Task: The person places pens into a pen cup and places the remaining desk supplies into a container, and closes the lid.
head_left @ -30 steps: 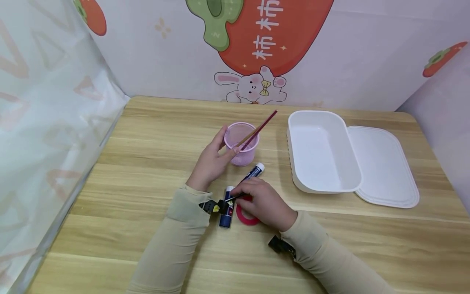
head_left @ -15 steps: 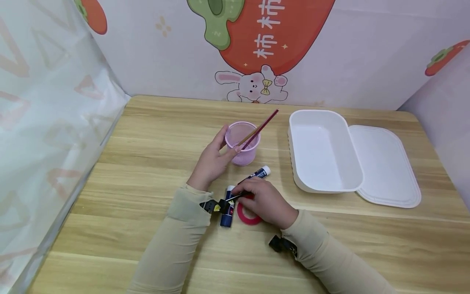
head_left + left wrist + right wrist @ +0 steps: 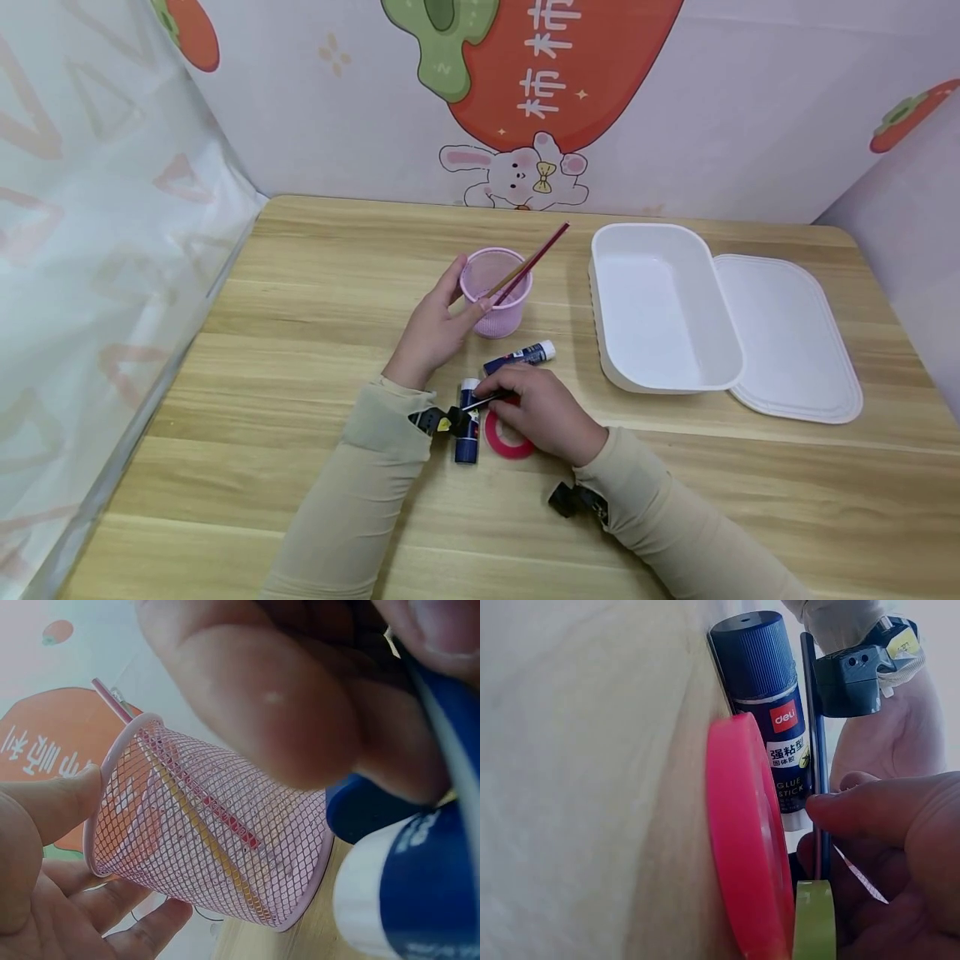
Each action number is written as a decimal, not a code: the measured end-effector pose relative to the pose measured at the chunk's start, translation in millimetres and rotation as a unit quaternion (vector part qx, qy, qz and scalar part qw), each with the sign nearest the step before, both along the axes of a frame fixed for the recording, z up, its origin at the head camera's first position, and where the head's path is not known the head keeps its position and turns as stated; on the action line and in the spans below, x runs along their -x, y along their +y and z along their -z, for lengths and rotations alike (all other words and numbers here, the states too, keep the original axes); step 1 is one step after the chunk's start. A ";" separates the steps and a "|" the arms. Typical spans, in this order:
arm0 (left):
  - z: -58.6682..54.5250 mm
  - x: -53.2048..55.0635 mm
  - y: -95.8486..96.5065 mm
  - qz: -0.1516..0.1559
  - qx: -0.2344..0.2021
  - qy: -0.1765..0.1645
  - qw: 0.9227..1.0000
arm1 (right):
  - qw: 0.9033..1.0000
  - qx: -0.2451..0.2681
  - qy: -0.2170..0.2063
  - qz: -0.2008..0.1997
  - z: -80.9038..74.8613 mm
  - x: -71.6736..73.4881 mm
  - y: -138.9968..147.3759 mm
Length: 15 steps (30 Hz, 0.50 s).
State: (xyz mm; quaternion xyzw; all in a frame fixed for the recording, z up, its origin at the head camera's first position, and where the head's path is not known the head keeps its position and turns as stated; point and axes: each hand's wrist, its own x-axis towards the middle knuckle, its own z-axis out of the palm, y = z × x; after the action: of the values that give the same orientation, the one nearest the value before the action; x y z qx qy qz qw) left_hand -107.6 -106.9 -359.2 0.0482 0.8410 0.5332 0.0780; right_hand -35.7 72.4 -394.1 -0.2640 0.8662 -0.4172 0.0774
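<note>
We see the right hand [image 3: 543,417] pinching a slim dark rod [image 3: 817,750] above a glue stick [image 3: 780,720], the left hand [image 3: 431,333] gripping a pink mesh pen cup [image 3: 498,321]. We judge the rod light, stiff, slick; best held mid-length.

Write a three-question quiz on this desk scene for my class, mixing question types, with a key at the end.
1. Multiple choice. What does the left hand hold?
A) a red ring-shaped tape roll
B) a round pink mesh cup
C) a yellow-green tape roll

2. True or false. The white rectangular plastic box stands uncovered.

3. Counting. In the head view, how many cylindrical dark-blue tubes with white ends show near the right hand, which pinches a slim dark rod?

Key:
1. B.
2. True; the flat white plastic lid lies off it.
3. Two.
</note>
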 end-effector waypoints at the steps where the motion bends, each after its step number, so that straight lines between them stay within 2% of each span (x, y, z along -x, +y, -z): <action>1: 0.1 0.2 0.1 0.000 0.000 0.002 1.000 | 1.000 0.000 0.002 0.001 -0.5 0.1 0.3; 15: 0.7 0.3 1.1 -0.001 0.005 0.002 1.000 | 1.000 -0.002 0.021 0.020 -14.3 2.5 9.3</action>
State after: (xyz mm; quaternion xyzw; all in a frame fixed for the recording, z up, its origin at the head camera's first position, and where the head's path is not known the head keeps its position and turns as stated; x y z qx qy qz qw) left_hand -107.9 -105.8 -359.9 0.0480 0.8440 0.5287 0.0756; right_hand -38.2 81.8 -379.8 -0.2549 0.8735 -0.4115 0.0517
